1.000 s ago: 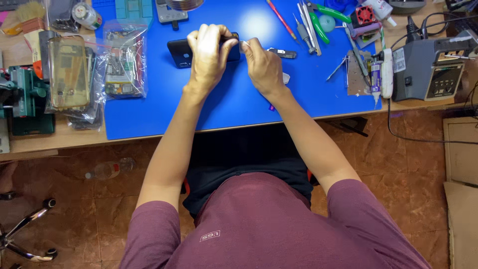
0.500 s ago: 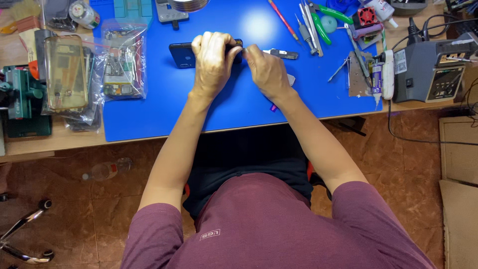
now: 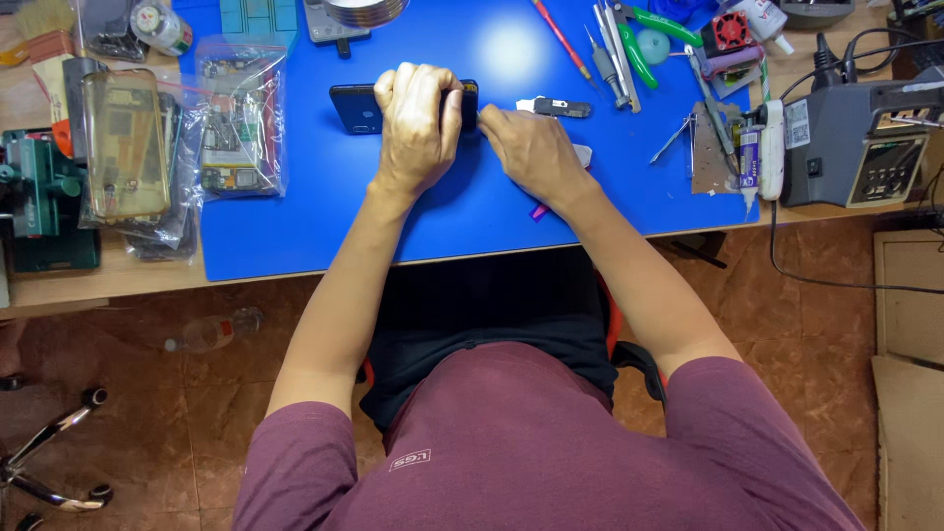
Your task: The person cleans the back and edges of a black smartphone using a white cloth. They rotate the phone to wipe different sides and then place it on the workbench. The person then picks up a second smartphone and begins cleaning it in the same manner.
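My left hand [image 3: 418, 123] has stayed clenched over the dark phone [image 3: 359, 108] on the blue surface [image 3: 295, 226], while my right hand [image 3: 531, 147] has hardly shifted, fingers pressed against its end, so the work holds steady.

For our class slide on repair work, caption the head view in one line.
Left hand grips a dark phone on a blue mat; right hand presses at its end.

A light wooden workbench [image 3: 88, 280] topped by a glossy blue mat [image 3: 472, 211] with an overhead light glare stands over a mottled brown tiled floor [image 3: 147, 393], with a chrome chair base [image 3: 54, 457] at lower left and cardboard sheets [image 3: 910, 374] at right.
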